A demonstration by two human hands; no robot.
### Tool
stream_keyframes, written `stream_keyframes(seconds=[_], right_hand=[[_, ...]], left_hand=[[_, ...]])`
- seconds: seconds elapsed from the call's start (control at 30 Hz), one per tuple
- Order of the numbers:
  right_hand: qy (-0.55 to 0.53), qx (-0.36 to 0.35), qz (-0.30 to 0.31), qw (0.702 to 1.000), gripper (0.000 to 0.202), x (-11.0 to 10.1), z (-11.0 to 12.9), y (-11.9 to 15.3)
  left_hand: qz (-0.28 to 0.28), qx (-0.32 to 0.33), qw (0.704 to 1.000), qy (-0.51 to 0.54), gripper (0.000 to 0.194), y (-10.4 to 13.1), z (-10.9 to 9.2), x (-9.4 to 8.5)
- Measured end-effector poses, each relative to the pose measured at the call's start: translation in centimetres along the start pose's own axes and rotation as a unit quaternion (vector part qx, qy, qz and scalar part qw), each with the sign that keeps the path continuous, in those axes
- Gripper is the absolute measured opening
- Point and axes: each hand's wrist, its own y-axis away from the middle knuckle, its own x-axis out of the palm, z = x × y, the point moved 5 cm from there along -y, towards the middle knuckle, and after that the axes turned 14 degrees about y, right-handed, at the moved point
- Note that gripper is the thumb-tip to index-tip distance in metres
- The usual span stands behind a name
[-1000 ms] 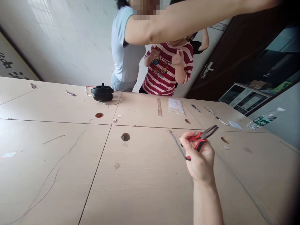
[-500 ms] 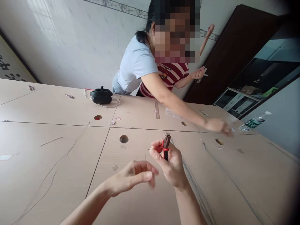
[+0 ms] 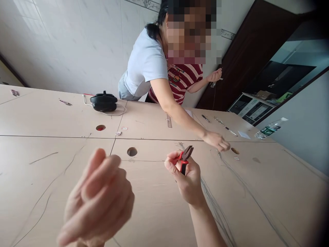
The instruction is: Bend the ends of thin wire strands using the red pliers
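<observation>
My right hand (image 3: pixel 189 178) is wrapped round a pair of pliers (image 3: pixel 187 154) with red and black handles, its dark jaws pointing up and slightly parted. The thumb and forefinger of that hand also pinch a thin wire (image 3: pixel 144 161), which stretches left to my left hand (image 3: pixel 102 199). Close to the camera and somewhat blurred, the left hand is closed, fingers curled at the wire's other end; the exact grip is hidden. Beyond and right of the pliers lies a bundle of grey wires (image 3: pixel 213 202) with a small cluster of tips (image 3: pixel 180 144).
Across the table (image 3: pixel 154 212), a person in light blue (image 3: pixel 146 58) reaches a hand (image 3: pixel 217 141) to a second wire bundle (image 3: pixel 246 185). Another person in a striped shirt (image 3: pixel 185 80) stands behind. A black case (image 3: pixel 104 102), ruler (image 3: pixel 169 120), pens and bottle (image 3: pixel 271 128) lie about.
My left hand has swung left and nearer the camera, its fingers now closed. The pliers have tilted right. The co-worker's reaching hand has moved left to the far wire bundle.
</observation>
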Motion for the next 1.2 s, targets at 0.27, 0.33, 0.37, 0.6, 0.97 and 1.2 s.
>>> stream_keyframes(seconds=[0.27, 0.33, 0.37, 0.6, 0.97, 1.2], right_hand=[[-0.03, -0.015, 0.011, 0.999, 0.007, 0.5, 0.0, 0.3], [-0.025, -0.014, 0.01, 1.0, 0.007, 0.5, 0.0, 0.4], [-0.023, -0.013, 0.009, 1.0, 0.007, 0.5, 0.0, 0.4], [-0.026, -0.022, 0.012, 0.999, 0.007, 0.3, 0.2, 0.6], [-0.005, -0.009, -0.017, 1.0, 0.01, -0.3, -0.3, 0.1], [0.012, -0.011, -0.01, 1.0, 0.008, 0.3, -0.2, 0.3]], left_hand=[[-0.256, 0.372, 0.879, -0.152, 0.045, -1.5, -6.1, -2.1], [-0.28, 0.392, 0.846, -0.231, 0.043, -1.8, -6.3, -2.9], [-0.281, 0.389, 0.837, -0.263, 0.041, -1.9, -6.2, -3.3], [-0.305, 0.213, 0.766, -0.524, 0.04, -2.5, -4.7, -6.0], [-0.081, -0.3, 0.841, -0.442, 0.057, -1.7, -0.1, -6.7], [0.016, -0.287, 0.947, -0.14, 0.056, 0.3, 2.2, -4.6]])
